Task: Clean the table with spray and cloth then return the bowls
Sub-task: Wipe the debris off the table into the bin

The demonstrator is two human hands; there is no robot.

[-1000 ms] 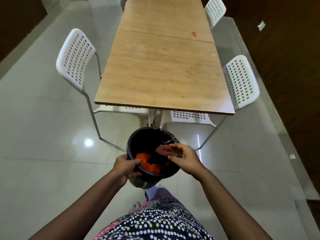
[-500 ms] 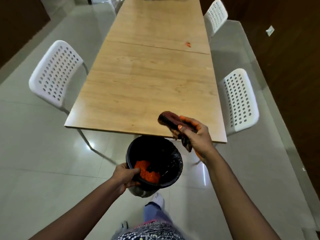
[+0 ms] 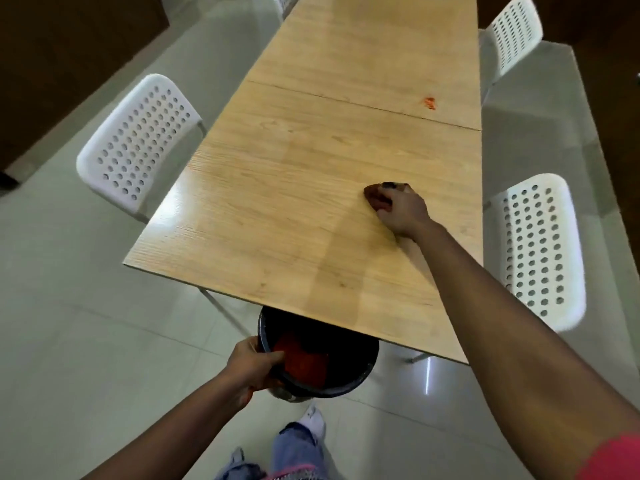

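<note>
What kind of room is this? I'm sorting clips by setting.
Probably a dining or canteen room: a long wooden table, white perforated chairs along both sides, and a glossy tiled floor.

table (image 3: 311, 209) light wood grain, one small orange-red smear (image 3: 430, 103) on far half. cloth (image 3: 378, 198) dark brown-maroon. bin (image 3: 349, 382) black, orange-red mess (image 3: 304, 358) inside. chairs (image 3: 138, 147) white, backs perforated with rows of holes. floor (image 3: 69, 323) pale grey-green glossy tile. walls (image 3: 62, 57) dark brown. sleeve (image 3: 613, 459) pink-red. trousers (image 3: 294, 448) blue denim, shoe (image 3: 313, 417) white.
</note>
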